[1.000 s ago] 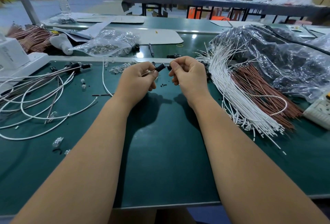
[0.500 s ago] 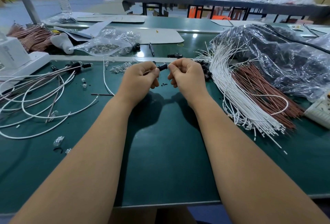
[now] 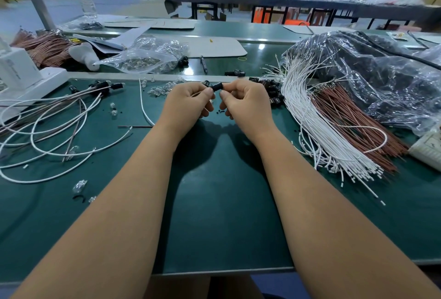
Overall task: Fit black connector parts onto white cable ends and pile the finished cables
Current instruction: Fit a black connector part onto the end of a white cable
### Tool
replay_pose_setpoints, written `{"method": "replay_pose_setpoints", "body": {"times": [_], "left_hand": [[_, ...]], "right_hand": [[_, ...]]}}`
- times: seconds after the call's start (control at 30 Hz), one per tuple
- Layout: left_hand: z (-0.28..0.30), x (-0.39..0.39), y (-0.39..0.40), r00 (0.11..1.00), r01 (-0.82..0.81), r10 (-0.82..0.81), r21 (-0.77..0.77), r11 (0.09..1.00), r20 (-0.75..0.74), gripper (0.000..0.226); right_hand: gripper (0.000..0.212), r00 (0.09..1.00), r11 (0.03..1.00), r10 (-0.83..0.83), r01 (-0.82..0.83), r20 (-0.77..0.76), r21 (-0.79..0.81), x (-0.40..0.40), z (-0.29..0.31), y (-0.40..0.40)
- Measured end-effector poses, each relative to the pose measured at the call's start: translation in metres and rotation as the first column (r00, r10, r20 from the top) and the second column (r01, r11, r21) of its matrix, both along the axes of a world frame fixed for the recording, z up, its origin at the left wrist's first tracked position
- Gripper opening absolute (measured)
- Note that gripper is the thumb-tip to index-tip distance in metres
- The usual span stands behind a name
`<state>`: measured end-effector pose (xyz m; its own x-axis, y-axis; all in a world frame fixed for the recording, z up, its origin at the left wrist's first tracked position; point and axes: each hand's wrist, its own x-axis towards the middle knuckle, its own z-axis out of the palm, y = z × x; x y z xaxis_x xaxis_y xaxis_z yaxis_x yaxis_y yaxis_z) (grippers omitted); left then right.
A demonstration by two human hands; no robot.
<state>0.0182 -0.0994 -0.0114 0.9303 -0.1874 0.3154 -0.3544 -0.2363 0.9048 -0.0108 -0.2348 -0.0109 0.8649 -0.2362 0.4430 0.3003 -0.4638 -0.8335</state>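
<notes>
A small black connector part [image 3: 216, 86] sits between my two hands above the green table [image 3: 214, 203]. My left hand [image 3: 188, 105] pinches its left end, together with a thin cable end mostly hidden in the fingers. My right hand [image 3: 245, 101] pinches the right end. A white cable [image 3: 144, 105] trails from behind my left hand toward the back. Finished cables with black connectors [image 3: 47, 127] lie piled at the left. A bundle of bare white cables [image 3: 317, 127] fans out at the right, with loose black connector parts [image 3: 274, 94] beside it.
Brown wires [image 3: 353, 119] lie by the white bundle under crumpled plastic [image 3: 381, 79]. A clear bag of small parts [image 3: 145, 57], a pen [image 3: 203, 63] and a white box [image 3: 16, 72] sit at the back. Clear bits [image 3: 80, 185] dot the near left.
My hands have closed together on the black connector part; a second ago a small gap separated the right fingers from it. Both hands shifted slightly forward.
</notes>
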Motion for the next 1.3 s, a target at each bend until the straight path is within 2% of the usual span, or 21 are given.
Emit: {"method": "replay_pose_setpoints", "body": {"times": [0.23, 0.3, 0.43, 0.57, 0.67, 0.8, 1.1, 1.3], "left_hand": [[0.002, 0.003, 0.0, 0.998, -0.045, 0.044, 0.03, 0.999, 0.042, 0.013], [0.002, 0.002, 0.0, 1.0, -0.018, 0.018, 0.022, 1.0, 0.012, 0.016], [0.003, 0.0, 0.001, 0.999, 0.041, -0.04, 0.04, 0.998, -0.018, 0.008], [0.004, -0.001, 0.001, 0.997, 0.078, -0.076, 0.072, 0.994, -0.031, 0.012], [0.004, 0.0, 0.002, 0.997, 0.079, -0.077, 0.063, 0.995, -0.028, 0.013], [0.003, -0.001, 0.003, 0.994, 0.101, -0.1, 0.057, 0.993, -0.034, 0.015], [0.002, -0.001, 0.007, 0.992, 0.12, -0.116, 0.082, 0.989, -0.059, 0.025], [-0.001, 0.0, 0.005, 0.996, 0.09, -0.09, 0.123, 0.988, -0.003, 0.026]], "right_hand": [[0.003, 1.0, 1.0, -0.025, 0.026, 0.006, -0.009, 0.001, -0.001, 0.0], [0.005, 1.0, 1.0, -0.028, 0.028, -0.003, -0.013, 0.002, -0.001, -0.001], [0.009, 0.999, 1.0, -0.021, 0.021, -0.043, 0.01, 0.004, -0.003, -0.004], [0.005, 0.998, 0.998, 0.014, -0.01, -0.054, 0.062, 0.004, -0.003, -0.006], [0.016, 0.99, 0.981, 0.121, -0.108, -0.073, 0.162, 0.003, -0.002, -0.005], [0.015, 0.971, 0.953, 0.227, -0.205, -0.076, 0.224, 0.002, -0.001, -0.006], [0.017, 0.963, 0.931, 0.26, -0.23, -0.069, 0.284, 0.003, -0.004, -0.009], [0.014, 0.972, 0.94, 0.226, -0.201, -0.059, 0.274, 0.003, -0.004, -0.01]]}}
